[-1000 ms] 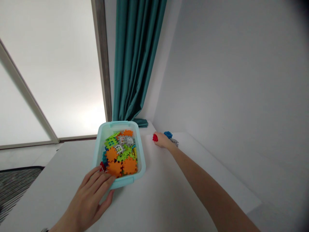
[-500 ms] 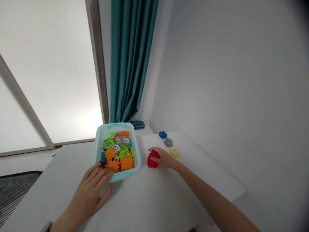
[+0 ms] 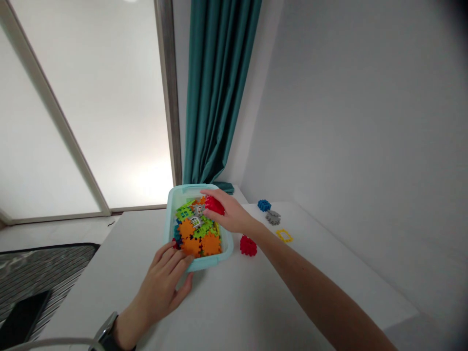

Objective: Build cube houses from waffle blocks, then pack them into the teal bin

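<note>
A pale aqua plastic box (image 3: 226,248) stands on the white table, full of interlocking plastic building pieces in orange, lime green, grey and blue. My left hand (image 3: 168,278) rests on the box's near rim, fingers spread, holding nothing. Above the far half of the box, my right hand (image 3: 228,212) grips a red spiky building piece (image 3: 214,205) in its fingertips. Beyond the box on the table lie another red piece (image 3: 248,246), a blue piece (image 3: 263,205), a grey piece (image 3: 273,217) and a yellow rectangular frame (image 3: 284,236).
The white table (image 3: 310,287) meets a white wall on the right. A teal curtain (image 3: 219,97) hangs behind the box beside a bright frosted window (image 3: 91,107). A black phone (image 3: 22,319) lies on a striped mat (image 3: 54,265) at the lower left.
My right hand has moved left from the table to above the box, now gripping a red piece. Another red piece stays on the table. The view has swung slightly.
</note>
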A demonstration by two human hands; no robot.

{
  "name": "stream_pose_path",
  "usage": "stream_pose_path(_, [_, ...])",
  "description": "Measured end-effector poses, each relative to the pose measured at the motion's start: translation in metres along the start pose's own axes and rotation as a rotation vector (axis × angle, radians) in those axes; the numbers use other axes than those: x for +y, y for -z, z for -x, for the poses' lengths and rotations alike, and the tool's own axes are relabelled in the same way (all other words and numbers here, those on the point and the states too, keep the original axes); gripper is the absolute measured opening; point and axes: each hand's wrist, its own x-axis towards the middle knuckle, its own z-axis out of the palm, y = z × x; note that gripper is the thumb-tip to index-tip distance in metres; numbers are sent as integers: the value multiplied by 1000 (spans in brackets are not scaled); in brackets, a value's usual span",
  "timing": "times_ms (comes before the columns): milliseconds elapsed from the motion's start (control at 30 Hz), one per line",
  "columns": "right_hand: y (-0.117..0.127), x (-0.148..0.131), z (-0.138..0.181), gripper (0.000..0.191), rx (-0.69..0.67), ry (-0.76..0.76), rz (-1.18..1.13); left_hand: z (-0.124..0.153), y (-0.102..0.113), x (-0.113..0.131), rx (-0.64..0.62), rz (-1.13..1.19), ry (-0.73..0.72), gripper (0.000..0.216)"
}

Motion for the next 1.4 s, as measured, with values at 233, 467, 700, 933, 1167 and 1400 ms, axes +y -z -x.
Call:
stream_pose_path(233, [-26, 35, -35, 52, 30, -6, 39, 4, -2, 1, -24, 19, 33, 19])
stream_pose_path(467, [6, 66, 55, 31, 183, -226, 131, 3, -1, 0, -33, 15, 30, 17])
stream_pose_path(700, [-4, 83, 158, 36, -59, -457, 300, 9, -8, -5, 17, 7, -9, 19])
stream_pose_path(933, [-19, 78, 178, 47, -183, -398, 414, 15, -12, -9, -3, -3, -15, 21])
stream_pose_path(1167, [-18, 85, 163, 38, 28, -535, 135, 6, -5, -6, -10, -15, -36, 19])
stream_pose_path(1400, [-9, 58, 110, 48, 437, -640, -425, 4, -1, -2, -16, -11, -5, 18])
